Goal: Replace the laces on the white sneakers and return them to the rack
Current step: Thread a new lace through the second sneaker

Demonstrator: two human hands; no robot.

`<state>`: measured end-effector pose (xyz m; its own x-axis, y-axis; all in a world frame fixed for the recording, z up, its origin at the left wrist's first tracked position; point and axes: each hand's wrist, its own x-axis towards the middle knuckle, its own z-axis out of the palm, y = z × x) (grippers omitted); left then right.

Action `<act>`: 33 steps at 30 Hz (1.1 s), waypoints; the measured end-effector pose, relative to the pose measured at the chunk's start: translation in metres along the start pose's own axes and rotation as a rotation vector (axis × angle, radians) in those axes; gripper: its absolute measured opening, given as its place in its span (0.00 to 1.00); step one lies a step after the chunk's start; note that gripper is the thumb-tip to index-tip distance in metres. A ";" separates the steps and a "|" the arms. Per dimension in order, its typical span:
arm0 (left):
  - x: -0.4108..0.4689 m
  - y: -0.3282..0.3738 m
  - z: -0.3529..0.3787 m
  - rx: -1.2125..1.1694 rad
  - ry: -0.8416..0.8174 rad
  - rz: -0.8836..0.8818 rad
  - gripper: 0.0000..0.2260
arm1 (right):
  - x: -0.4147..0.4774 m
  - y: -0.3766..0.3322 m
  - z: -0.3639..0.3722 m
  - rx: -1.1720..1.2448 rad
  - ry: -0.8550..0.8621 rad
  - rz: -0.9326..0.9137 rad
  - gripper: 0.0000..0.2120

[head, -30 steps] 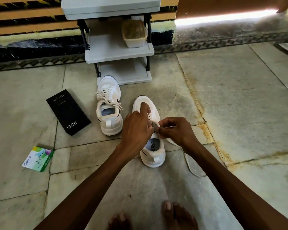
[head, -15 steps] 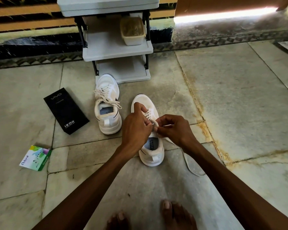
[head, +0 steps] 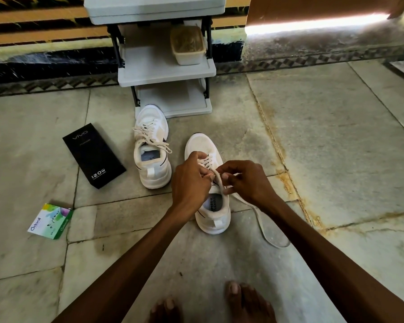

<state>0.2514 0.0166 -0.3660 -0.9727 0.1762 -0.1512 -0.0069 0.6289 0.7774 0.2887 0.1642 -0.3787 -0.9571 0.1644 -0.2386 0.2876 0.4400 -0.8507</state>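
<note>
Floor tiles of worn stone carry both white sneakers; neither is on the rack. The nearer sneaker stands upright at the middle of the view with its toe pointing to 12 o'clock, and a printed insole shows inside its open mouth. The left hand is curled over its eyelet rows, fingertips pinching the lace there. The right hand, just beside it at 3 o'clock, nips the same lace between thumb and bent fingers. From the hands a loose run of lace falls past the shoe's collar and loops on the floor toward 4 o'clock. The second sneaker sits at 10 o'clock from the first, apart from it. It is laced, with loose ends draped across its opening, and its toe is just in front of the rack's bottom shelf. The rack stands at 12 o'clock against the wall. At the right end of its middle shelf rests a pale rectangular tub filled with brownish, fibrous stuff I cannot identify. A closed black box lies flat at 9 o'clock, and a small closed green-and-white carton lies at 8 o'clock. Bare toes show at 6 o'clock.
</note>
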 end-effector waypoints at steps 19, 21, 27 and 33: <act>0.005 -0.005 -0.002 0.252 -0.120 0.106 0.14 | 0.012 -0.045 -0.057 0.931 0.547 -0.036 0.11; 0.006 -0.007 -0.001 0.248 -0.125 0.117 0.14 | 0.011 -0.058 -0.075 1.203 0.483 0.020 0.13; 0.006 -0.009 0.002 0.252 -0.124 0.206 0.13 | 0.007 -0.027 -0.029 -0.295 0.005 0.142 0.10; 0.005 -0.015 0.005 0.245 -0.105 0.249 0.13 | -0.003 -0.034 -0.020 -0.091 0.027 -0.009 0.13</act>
<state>0.2481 0.0121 -0.3815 -0.9084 0.4154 -0.0474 0.2951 0.7174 0.6311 0.2824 0.1662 -0.3400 -0.9587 0.1835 -0.2171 0.2821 0.5199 -0.8063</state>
